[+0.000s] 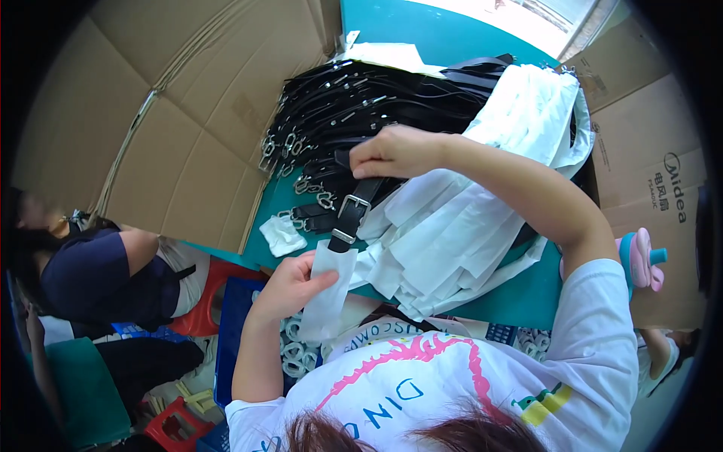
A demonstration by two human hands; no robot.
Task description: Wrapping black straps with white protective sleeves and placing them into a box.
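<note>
One black belt [348, 230] with one silver buckle [355, 214] is stretched above the near edge of the green table [501, 305], its lower end at the mouth of one white sleeve [326, 309]; how far it reaches inside is hidden; the right hand [398, 152] has its fingers closed round the belt's upper part, covering some of it; the left hand [292, 286] pinches the sleeve, thumb in front, the other fingers mostly out of sight behind; beyond lies one heap of black belts [376, 94], too tangled to count, and to its right one overlapping pile of white sleeves [459, 226], likewise uncountable; one crumpled white piece [283, 236] sits near the left hand; below, a blue crate [232, 324] is partly covered, with white rings [295, 354] beside the forearm; farther out are one pink-and-turquoise bottle [640, 260], two red stools [207, 297] and at least two other people [105, 271], cut off or half hidden.
</note>
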